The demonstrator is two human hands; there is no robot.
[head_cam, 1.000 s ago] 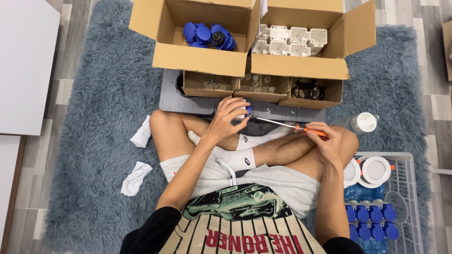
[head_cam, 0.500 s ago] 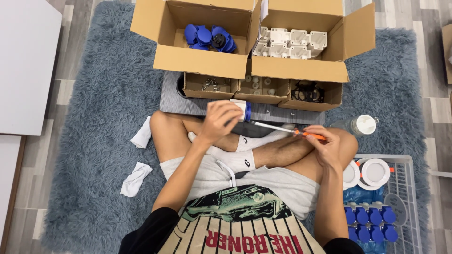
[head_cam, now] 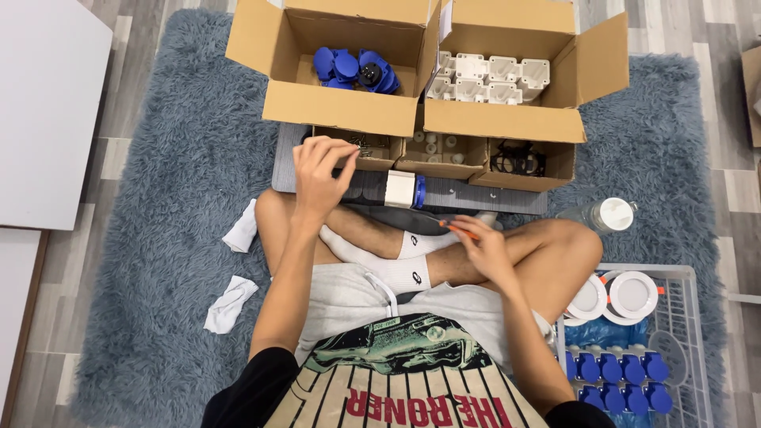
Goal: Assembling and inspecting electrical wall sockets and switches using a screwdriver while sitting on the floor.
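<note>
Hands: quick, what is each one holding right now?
Left hand: fingers pinched at the small screw box; what it holds is too small to tell.
Right hand: closed on an orange-handled screwdriver.

This looks like a room in a home used for hand assembly work. The person sits cross-legged in socks on a shaggy grey-blue rug (head_cam: 158, 198) over a grey wood-look floor (head_cam: 729, 182). Open cardboard boxes (head_cam: 349, 103) at the far side hold blue and white plastic parts, and a white wire basket (head_cam: 697, 317) at near right holds more. A white table (head_cam: 47, 111) stands at left.
</note>
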